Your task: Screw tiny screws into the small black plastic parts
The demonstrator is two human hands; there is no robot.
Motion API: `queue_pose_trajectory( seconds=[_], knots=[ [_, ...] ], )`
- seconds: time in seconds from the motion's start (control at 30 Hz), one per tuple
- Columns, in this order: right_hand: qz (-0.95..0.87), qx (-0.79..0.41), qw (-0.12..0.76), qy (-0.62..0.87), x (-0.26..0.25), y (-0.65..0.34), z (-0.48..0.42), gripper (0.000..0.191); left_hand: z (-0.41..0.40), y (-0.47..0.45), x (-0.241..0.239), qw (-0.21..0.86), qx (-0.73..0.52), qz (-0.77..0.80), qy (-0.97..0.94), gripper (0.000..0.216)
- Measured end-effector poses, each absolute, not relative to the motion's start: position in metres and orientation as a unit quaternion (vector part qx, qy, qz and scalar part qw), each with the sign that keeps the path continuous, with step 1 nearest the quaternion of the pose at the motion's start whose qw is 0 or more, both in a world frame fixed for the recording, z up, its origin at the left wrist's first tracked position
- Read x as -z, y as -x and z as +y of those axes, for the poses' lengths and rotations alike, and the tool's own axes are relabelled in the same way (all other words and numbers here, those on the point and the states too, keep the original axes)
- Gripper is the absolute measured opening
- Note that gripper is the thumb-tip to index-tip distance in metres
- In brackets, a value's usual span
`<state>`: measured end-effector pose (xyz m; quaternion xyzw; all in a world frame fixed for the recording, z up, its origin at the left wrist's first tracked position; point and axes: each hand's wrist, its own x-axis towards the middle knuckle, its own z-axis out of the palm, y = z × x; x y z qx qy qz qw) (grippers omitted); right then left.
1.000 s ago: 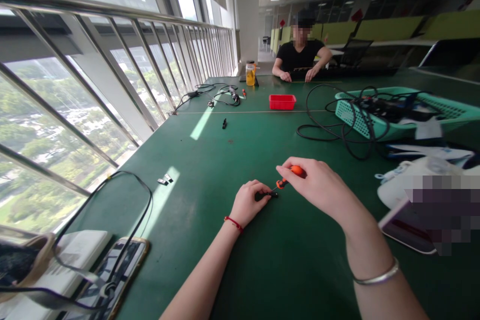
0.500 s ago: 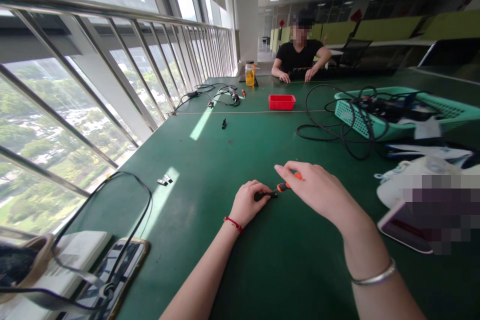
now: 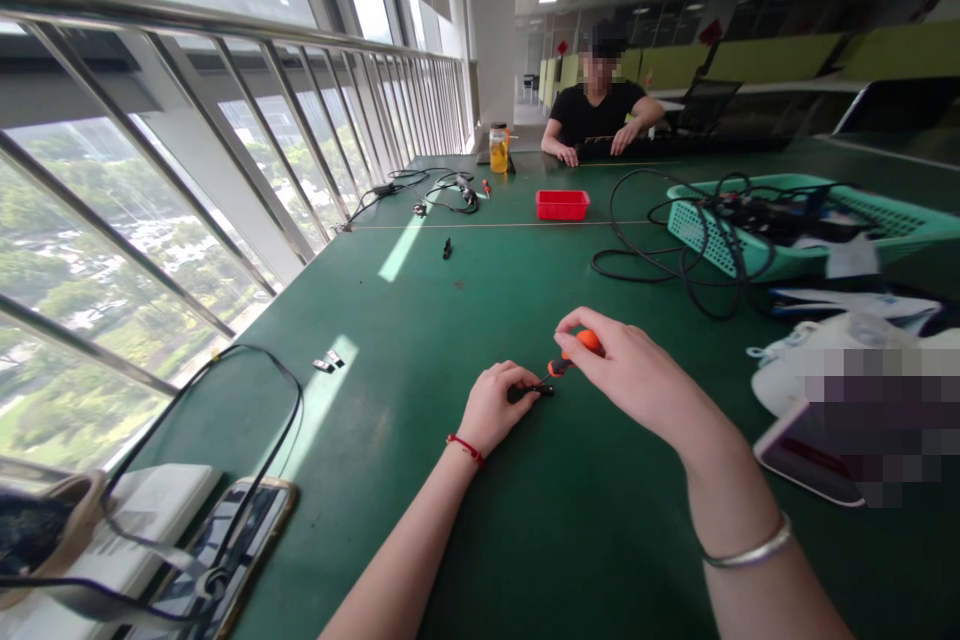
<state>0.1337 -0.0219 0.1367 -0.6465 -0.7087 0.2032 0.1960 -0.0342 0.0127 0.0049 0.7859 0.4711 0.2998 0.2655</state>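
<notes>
My left hand (image 3: 496, 407) rests on the green table, its fingers closed round a small black part (image 3: 546, 389) that lies flat. Only the right end of that part shows; the rest is under my fingers. My right hand (image 3: 611, 360) is closed on the orange and black handle of a screwdriver (image 3: 559, 366). The screwdriver slants down to the left, and its thin shaft reaches the black part beside my left fingertips. Whether the tip sits in a screw is too small to tell.
Ahead lie a red tray (image 3: 562, 205) and a small black piece (image 3: 447, 248). A green basket (image 3: 810, 265) with black cables stands right. Small metal-and-black pieces (image 3: 328, 361) and a phone (image 3: 259, 530) lie left. A person (image 3: 600, 115) sits across the table.
My right hand has risen a little and the screwdriver now stands steeper, with its orange handle end more exposed. My left hand and the black part have stayed in place.
</notes>
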Motion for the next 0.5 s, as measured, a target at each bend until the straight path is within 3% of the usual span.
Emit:
queue_pose_trajectory(
  seconds=[0.17, 0.3, 0.43, 0.5],
  knots=[
    [-0.72, -0.198, 0.209, 0.631, -0.1342, -0.1308, -0.0207, 0.02, 0.0123, 0.0337, -0.0061, 0.26, -0.298, 0.474, -0.787, 0.008],
    [-0.719, -0.183, 0.193, 0.643, -0.1379, -0.1295, -0.0222, 0.035, 0.0123, 0.0339, -0.0056, 0.263, -0.297, 0.472, -0.788, 0.008],
    [-0.713, -0.169, 0.202, 0.65, -0.1383, -0.1289, -0.0229, 0.014, 0.0123, 0.0339, -0.0056, 0.261, -0.297, 0.472, -0.788, 0.008],
    [-0.709, -0.17, 0.202, 0.654, -0.1376, -0.1278, -0.0228, 0.018, 0.0123, 0.0338, -0.0057, 0.257, -0.298, 0.475, -0.787, 0.007]
  ],
)
